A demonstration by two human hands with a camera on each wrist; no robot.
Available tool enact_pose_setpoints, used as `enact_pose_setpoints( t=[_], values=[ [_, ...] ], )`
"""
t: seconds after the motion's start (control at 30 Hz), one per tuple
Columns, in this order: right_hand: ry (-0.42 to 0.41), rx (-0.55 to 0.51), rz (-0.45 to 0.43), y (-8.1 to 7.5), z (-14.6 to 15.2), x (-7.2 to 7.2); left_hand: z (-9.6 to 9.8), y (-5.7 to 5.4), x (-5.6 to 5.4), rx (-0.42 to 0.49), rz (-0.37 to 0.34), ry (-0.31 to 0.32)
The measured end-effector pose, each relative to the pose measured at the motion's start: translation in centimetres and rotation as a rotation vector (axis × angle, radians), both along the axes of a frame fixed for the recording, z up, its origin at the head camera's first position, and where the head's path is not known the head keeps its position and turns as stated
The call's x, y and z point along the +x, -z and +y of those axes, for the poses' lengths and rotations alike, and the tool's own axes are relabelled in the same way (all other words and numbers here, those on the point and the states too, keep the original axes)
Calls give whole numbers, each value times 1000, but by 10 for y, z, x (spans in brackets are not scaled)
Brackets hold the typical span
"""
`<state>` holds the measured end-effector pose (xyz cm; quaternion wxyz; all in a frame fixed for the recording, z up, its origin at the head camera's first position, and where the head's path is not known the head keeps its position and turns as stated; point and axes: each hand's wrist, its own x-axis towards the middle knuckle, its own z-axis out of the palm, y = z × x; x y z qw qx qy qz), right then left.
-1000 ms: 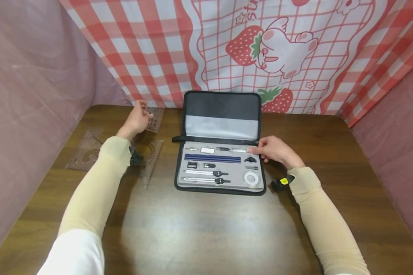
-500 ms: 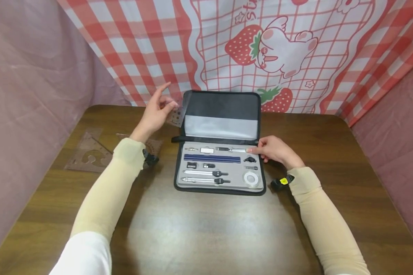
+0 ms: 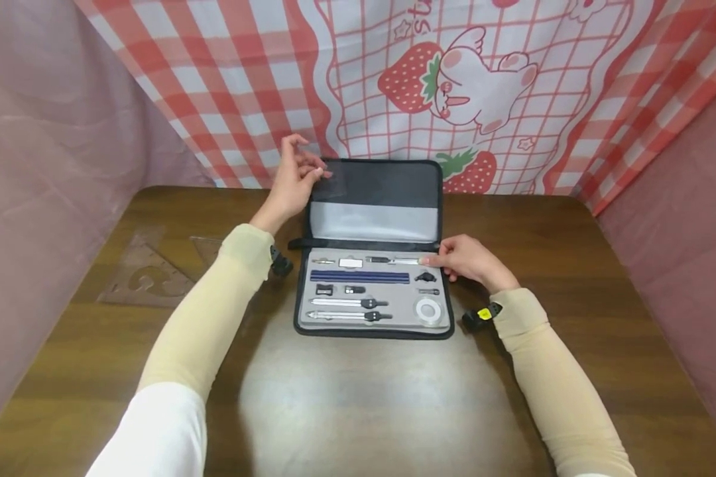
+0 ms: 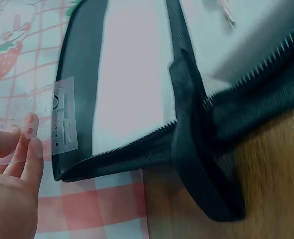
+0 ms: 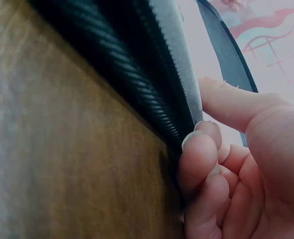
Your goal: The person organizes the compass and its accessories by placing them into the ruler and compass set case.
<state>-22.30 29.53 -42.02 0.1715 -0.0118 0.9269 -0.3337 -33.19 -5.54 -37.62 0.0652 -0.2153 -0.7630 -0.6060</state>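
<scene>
A clear template (image 4: 64,117) is held at the fingertips of the left hand (image 4: 17,174), pinched between thumb and fingers with no spare gap. Just beyond that hand, the dark lid (image 3: 394,185) is overlapped by the template; contact cannot be confirmed. The case (image 3: 388,290) is gripped along its edge by the right hand (image 3: 468,260), thumb above, fingers curled beneath. Advised: the template should be held unbent and square to the lid, the case steadied.
</scene>
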Motion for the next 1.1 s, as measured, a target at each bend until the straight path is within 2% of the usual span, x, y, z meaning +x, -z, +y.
enact_pose_setpoints(
  t=[0.13, 0.4, 0.5, 0.63, 0.73, 0.9, 1.0, 1.1],
  values=[
    [-8, -8, -7, 0, -6, -2, -4, 2, -3, -88, 25, -4],
    [-11, -29, 1, 0, -9, -8, -10, 5, -9, -287, 15, -8],
    [72, -32, 102, -2, -4, -16, -8, 6, -10, -328, 54, -9],
    [249, -61, 292, -2, -1, -31, -5, 4, -10, -357, 101, -22],
    [336, -172, 317, -2, -5, -44, -4, 2, -10, -366, 107, -34],
    [391, -480, 204, -4, -14, -62, -3, -3, -12, -388, 143, -58],
    [402, -551, 167, -4, -16, -65, -5, -5, -13, -407, 171, -85],
    [413, -583, 189, -5, -16, -65, -8, -8, -13, -433, 199, -127]
  ],
)
